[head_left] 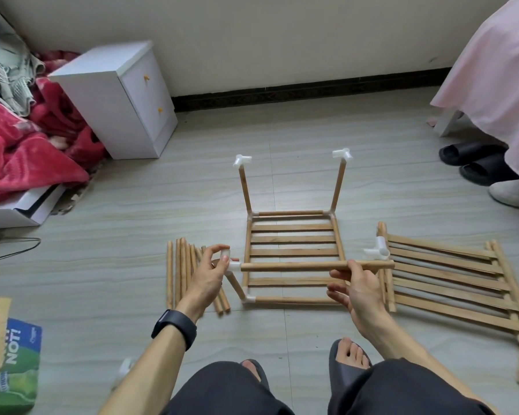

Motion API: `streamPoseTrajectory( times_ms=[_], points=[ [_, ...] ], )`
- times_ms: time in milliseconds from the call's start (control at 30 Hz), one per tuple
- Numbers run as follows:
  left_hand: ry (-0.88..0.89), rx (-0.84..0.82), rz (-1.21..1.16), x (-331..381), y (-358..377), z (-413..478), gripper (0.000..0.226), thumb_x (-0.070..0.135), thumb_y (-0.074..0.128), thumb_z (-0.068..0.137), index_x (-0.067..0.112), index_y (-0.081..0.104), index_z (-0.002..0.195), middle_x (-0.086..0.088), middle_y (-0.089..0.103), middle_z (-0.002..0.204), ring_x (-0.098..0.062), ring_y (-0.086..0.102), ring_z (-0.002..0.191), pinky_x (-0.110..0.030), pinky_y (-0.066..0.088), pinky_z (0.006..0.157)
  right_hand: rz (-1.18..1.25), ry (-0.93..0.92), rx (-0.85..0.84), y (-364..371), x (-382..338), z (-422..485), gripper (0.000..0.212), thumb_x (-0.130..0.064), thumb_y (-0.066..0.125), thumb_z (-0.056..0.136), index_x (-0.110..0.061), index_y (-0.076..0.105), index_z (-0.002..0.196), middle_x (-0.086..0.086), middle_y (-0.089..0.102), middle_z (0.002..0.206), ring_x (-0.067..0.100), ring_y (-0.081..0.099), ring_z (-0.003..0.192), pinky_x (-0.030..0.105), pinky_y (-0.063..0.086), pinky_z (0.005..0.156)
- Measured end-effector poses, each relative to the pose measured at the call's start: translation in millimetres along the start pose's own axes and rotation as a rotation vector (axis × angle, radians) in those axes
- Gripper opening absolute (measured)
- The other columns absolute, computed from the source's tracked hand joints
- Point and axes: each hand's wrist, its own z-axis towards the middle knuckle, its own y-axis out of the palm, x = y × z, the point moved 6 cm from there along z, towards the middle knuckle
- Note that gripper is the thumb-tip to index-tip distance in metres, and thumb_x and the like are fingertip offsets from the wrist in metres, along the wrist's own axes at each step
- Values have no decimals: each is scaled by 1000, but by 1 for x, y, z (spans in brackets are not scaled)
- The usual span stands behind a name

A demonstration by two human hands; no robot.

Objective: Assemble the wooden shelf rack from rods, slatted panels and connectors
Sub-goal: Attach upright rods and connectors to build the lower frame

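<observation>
— So, what are the hands on?
— The left hand [209,274] pinches a white connector [232,266] between thumb and fingertips. It sits atop the short leaning upright at the frame's near left corner. The right hand [358,287] grips a rod [297,266], held level, with its left end in that connector.
— And the rack itself?
— The frame [288,213] lies on the floor just beyond the hands, with a slatted panel [292,252] inside it. Two far uprights stand, each capped with a connector.
— Spare parts?
— A bundle of loose rods [180,274] lies just left of the left hand. Stacked panels [450,274] lie to the right, with a loose connector [377,250] resting on them. A white cabinet [114,97] stands well back on the left.
</observation>
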Motion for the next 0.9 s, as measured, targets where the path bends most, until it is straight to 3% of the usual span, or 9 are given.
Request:
streamPoseTrajectory(
  times_ms=[333,467,667,900],
  points=[
    [-15,23,-14,0,-2,-1,13,36,48,106,44,53,115,1,71,118,-22,61,114,-46,47,97,-16,-53,-1,0,1,1,33,-28,47,106,0,65,105,6,74,76,17,66,57,31,56,52],
    [-28,9,-34,1,-2,-4,13,33,47,107,40,51,117,0,72,117,-21,61,113,-41,45,94,-25,-69,16,-1,1,3,33,-27,48,105,1,65,106,4,74,74,16,68,58,28,56,52],
    [-9,32,-16,6,-1,-8,22,37,46,106,34,50,128,-3,61,127,-23,58,117,-46,47,102,-39,-109,33,1,-1,11,32,-30,50,104,0,64,107,4,74,77,17,71,61,28,57,53],
    [12,36,28,6,-2,-6,24,39,44,107,33,47,129,1,55,121,-20,57,110,-39,50,92,-79,-217,21,8,-13,15,32,-33,48,106,-4,62,103,8,75,81,20,71,61,28,57,53]
  ],
)
